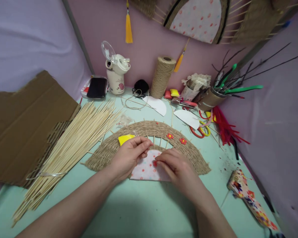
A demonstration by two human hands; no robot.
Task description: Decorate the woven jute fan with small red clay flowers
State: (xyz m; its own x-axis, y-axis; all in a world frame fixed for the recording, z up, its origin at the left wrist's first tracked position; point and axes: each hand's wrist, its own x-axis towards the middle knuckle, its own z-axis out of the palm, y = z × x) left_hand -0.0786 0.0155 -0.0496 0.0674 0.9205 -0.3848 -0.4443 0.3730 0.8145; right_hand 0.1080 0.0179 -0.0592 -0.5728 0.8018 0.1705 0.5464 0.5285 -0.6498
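Observation:
A half-round woven twine fan (139, 127) lies in front of me, with a white fabric half-circle (141, 172) printed in red at its centre. Two red flowers with yellow middles, one of them the nearer flower (183, 141), sit on the woven band's right side. My left hand (132, 153) is closed in a pinch above the fabric's left part; what its fingertips hold is too small to tell. Over the fabric's right part, my right hand (180, 167) also pinches, its fingertips beside a small red spot. A yellow packet (125, 139) rests on the band behind my left hand.
Bundled thin sticks (74, 142) and cardboard (27, 132) lie left. At the back stand a white jar (116, 79), a twine spool (163, 77) and a tool holder (212, 99). Scissors (200, 131) and a patterned glue gun (250, 200) lie right.

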